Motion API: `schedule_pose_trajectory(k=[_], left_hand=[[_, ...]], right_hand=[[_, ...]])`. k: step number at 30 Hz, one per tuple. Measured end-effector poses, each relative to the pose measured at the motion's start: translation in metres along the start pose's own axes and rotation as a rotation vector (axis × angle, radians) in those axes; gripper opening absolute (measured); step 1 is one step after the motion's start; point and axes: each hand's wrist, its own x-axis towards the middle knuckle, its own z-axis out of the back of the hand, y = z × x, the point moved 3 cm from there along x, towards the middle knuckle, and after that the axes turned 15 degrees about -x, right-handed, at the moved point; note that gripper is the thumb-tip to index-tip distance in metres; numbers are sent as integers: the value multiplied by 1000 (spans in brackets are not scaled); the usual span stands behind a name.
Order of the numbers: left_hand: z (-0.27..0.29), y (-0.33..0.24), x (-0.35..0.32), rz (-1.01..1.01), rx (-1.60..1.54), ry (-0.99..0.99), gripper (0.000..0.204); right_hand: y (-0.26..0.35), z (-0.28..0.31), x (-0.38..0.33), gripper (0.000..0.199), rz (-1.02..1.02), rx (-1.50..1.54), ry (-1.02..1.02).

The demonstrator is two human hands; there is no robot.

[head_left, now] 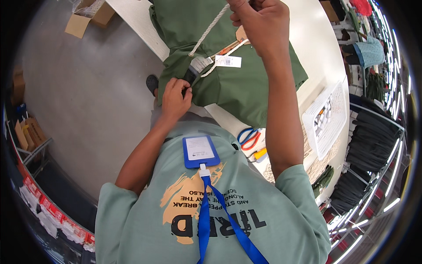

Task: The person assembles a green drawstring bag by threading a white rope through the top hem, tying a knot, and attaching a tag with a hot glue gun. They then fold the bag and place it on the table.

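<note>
A dark green garment lies across the white table and hangs over its near edge. A thick white cord comes out of an eyelet in it. My right hand is raised, its fingers closed on the upper part of this cord, pulled taut at a slant. My left hand pinches the garment's edge beside a black and grey label. A white paper tag and a brown tag lie on the garment near the cord's other length.
Red and blue-handled scissors and a yellow-handled tool lie near my right forearm. Farther right stands a white plastic basket holding small items. A cardboard box is at the far left. Racks of dark clothes and another person are at right.
</note>
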Motion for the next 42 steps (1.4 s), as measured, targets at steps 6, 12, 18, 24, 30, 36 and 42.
schedule_pose_trajectory(k=[6, 12, 18, 24, 30, 36, 42], left_hand=[[10, 18, -1, -91, -46, -109, 18], [33, 51, -13, 225, -63, 187, 31], [74, 67, -50, 334, 123, 225, 35], [100, 67, -78, 303, 268, 175, 31], [94, 56, -92, 164, 281, 156, 25], [89, 58, -96, 154, 269, 125, 25], [87, 57, -100, 247, 198, 104, 25]], right_hand=[[-26, -11, 9, 22, -30, -86, 114], [-44, -11, 17, 26, -117, -96, 112], [-83, 7, 21, 26, -158, -126, 54], [-133, 2, 27, 24, -238, -134, 42], [-171, 14, 50, 23, -218, -236, -58], [-187, 19, 57, 22, -224, -394, -202], [-197, 19, 51, 28, -196, -398, -171]])
